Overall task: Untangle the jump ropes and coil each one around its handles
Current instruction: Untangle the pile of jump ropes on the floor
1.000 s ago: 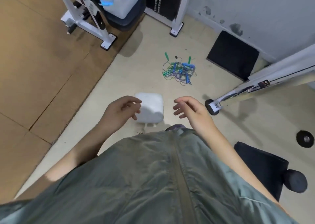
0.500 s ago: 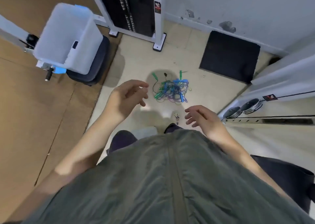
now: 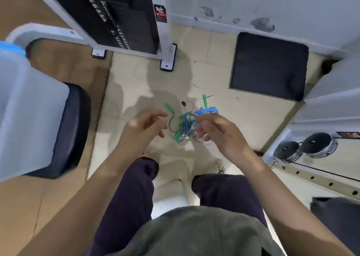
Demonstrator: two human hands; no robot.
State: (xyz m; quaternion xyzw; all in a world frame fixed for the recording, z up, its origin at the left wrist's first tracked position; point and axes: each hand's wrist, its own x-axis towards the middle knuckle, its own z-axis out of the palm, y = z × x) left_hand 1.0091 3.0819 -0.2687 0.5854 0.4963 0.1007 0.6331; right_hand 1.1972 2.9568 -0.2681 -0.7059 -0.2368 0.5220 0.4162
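Green and blue handles poke out of the ropes [image 3: 187, 123], which sit in one knotted pile on the beige tile floor [image 3: 136, 92], right in front of the person's feet. Thin cords loop all through the pile, some dark and some bluish, plus one red strand near the top, and it's too messy to say how many ropes are in there. One green handle [image 3: 167, 106] angles out at the left edge, another [image 3: 204, 98] stands out at the far side, and a chunky blue bit [image 3: 207, 110] sits next to it.

Both hands are out over the pile. Left hand [image 3: 145, 128] hangs just left of it, fingers loosely curled and spread, holding nothing that I can see. Right hand [image 3: 218, 132] covers the right edge of the tangle with its fingers bent down toward the cords. Honestly can't tell if it's got hold of a strand or is just above them, since the frame's a bit blurry there.

Around them: a black weight stack [image 3: 124, 18] in a white frame at the back, a dark mat [image 3: 268, 65] by the scuffed wall, a clear plastic bin [image 3: 25, 109] on the left, and two round discs [image 3: 303, 146] off to the right.
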